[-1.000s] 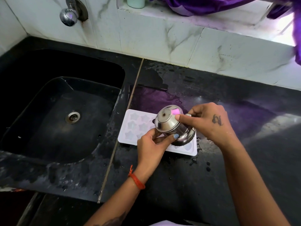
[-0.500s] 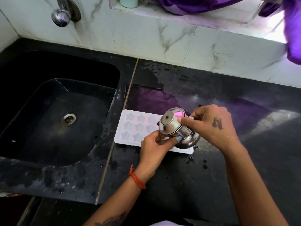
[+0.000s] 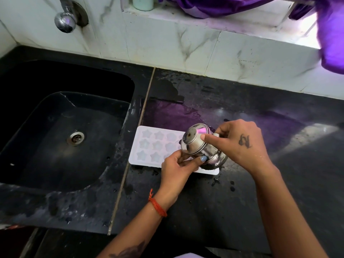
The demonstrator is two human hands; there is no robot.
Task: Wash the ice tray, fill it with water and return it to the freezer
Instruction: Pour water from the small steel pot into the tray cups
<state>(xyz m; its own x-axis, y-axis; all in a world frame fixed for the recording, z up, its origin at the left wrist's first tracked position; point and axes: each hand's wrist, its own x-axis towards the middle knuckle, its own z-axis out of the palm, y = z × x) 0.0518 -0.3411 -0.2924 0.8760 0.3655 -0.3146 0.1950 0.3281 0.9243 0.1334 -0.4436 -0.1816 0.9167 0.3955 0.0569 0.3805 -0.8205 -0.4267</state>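
Head view: both hands, L [image 3: 175,167] & R [image 3: 240,144], fingers curled round tipped steel pot [image 3: 201,146] over white ice tray [image 3: 149,146].

Home kitchen, indicated by a black stone counter [image 3: 242,192] with a sink [image 3: 61,138] sunk into its left end. A chrome tap [image 3: 65,21] is mounted on the marble-tiled wall [image 3: 186,47]. Purple cloth [image 3: 331,34] is seen at the window ledge [image 3: 214,21], far right corner.

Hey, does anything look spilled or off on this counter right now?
Yes: a water puddle and scattered droplets wet the black counter behind and around the ice tray. Nothing looks broken.
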